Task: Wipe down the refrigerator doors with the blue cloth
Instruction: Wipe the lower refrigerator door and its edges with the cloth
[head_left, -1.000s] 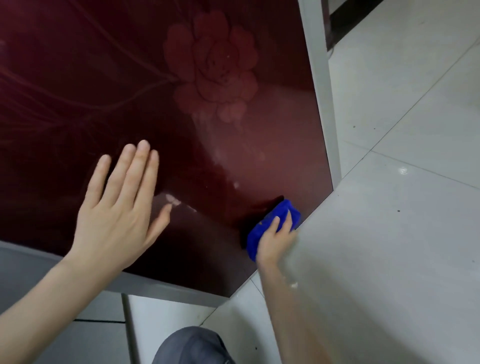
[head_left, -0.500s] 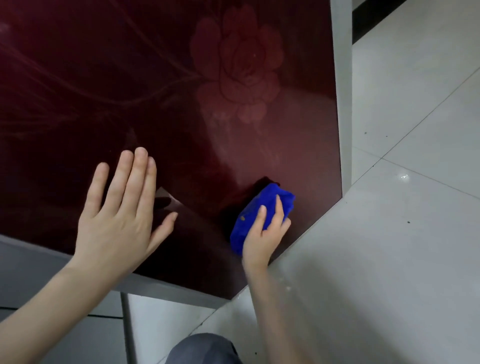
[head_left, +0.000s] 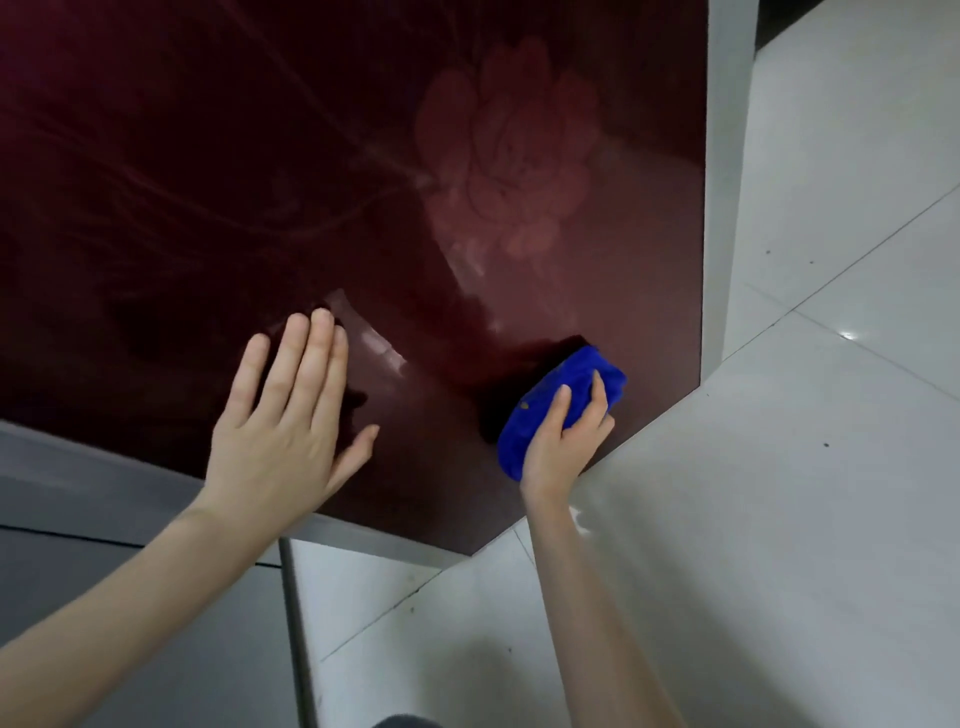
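Glossy dark-red refrigerator door (head_left: 260, 156); fuzzy blue cloth (head_left: 545, 405); shiny floor tiles (head_left: 779, 519)

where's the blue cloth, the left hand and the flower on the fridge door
blue cloth (head_left: 571, 371), head view, its bunched upper part
left hand (head_left: 280, 441), head view, back of the hand
flower (head_left: 504, 161), head view, centre of the printed petals

Place: probably a home kitchen
Appliance: glossy maroon refrigerator door (head_left: 260, 156) with a faint flower print (head_left: 504, 156)
Floor: large pale, shiny floor tiles (head_left: 779, 519) with thin dark joints
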